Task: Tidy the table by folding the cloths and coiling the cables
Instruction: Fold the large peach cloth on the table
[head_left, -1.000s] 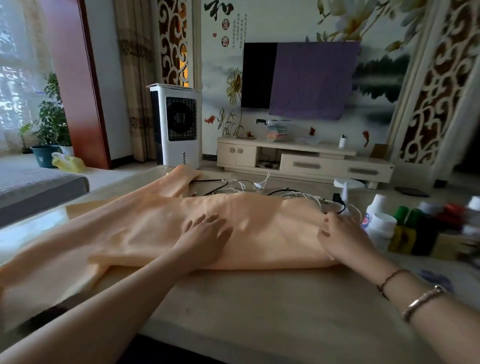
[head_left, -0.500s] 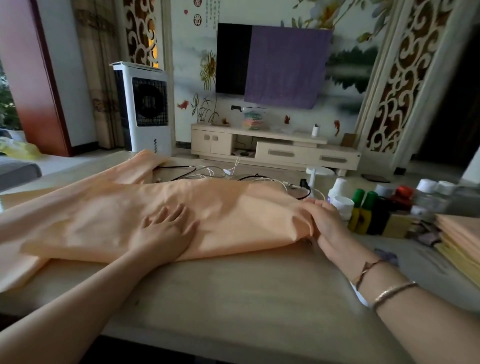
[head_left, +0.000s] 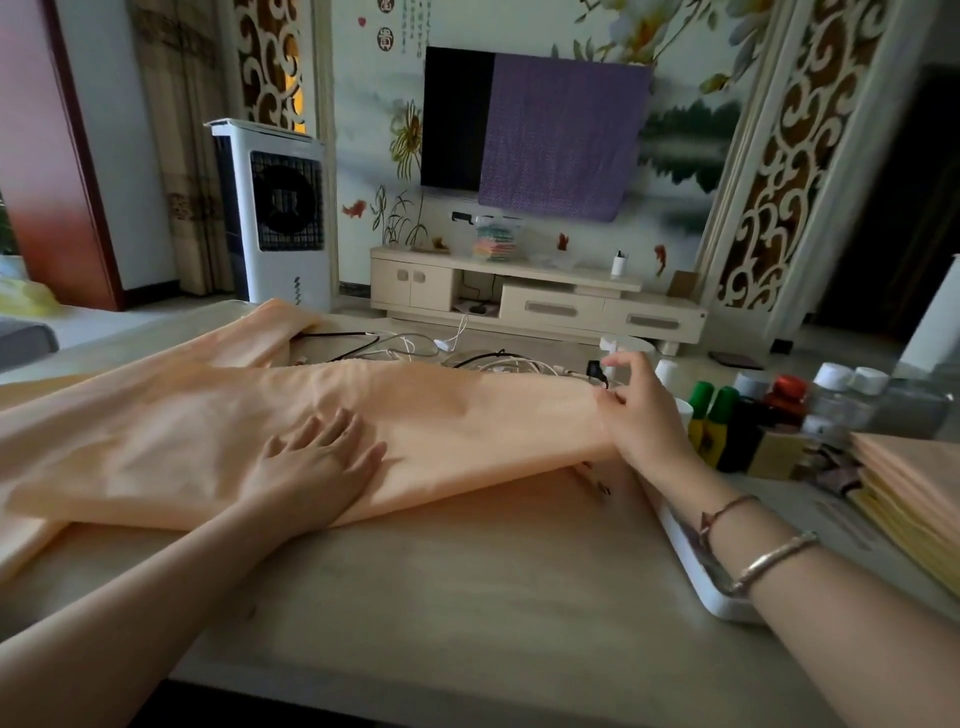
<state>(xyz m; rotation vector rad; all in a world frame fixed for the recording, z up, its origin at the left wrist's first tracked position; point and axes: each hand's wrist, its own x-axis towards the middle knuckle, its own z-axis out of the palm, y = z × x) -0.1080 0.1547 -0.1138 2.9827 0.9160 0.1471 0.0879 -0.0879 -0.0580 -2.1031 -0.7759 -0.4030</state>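
Observation:
A long peach cloth, folded lengthwise, lies across the table from the left edge to the middle right. My left hand presses flat on its near half, fingers straight. At the cloth's right end my right hand pinches the edge and holds it slightly off the table. Behind the cloth a tangle of white and black cables lies on the far side of the table. Part of the cables is hidden by the cloth.
A white power strip lies under my right forearm. Several bottles and jars stand at the right, with a stack of folded peach and yellow cloths at the right edge. A second peach cloth lies at the back left.
My right hand has raised the cloth's right end a little and moved up with it. The camera has turned right and come closer. My left hand stays flat on the cloth.

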